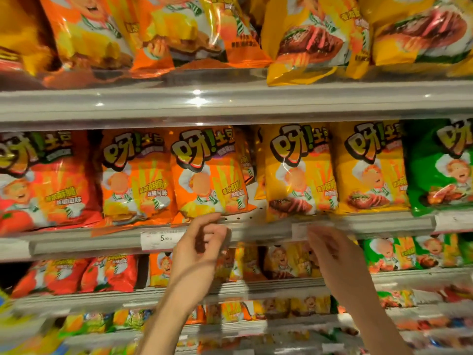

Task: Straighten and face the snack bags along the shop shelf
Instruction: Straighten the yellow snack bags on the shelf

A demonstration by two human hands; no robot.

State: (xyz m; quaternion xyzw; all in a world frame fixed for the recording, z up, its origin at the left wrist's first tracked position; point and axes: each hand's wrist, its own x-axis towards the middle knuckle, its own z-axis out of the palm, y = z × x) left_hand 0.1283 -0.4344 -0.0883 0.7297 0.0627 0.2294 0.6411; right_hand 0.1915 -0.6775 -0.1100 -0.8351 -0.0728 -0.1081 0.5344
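Hands (202,242) blurred, perhaps touching shelf rail (102,242).

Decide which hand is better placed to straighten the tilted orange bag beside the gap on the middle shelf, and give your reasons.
Probably the left hand: its fingertips are right at the bottom corner of the orange bag. The right hand is lower, beneath the yellow bag, across the gap.

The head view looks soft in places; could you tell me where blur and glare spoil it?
Head view: the right hand is smeared by motion blur; the left hand is sharper; ceiling lights glare on the upper shelf rail; the bottom shelves are blurred, and rails bow from wide-angle distortion.
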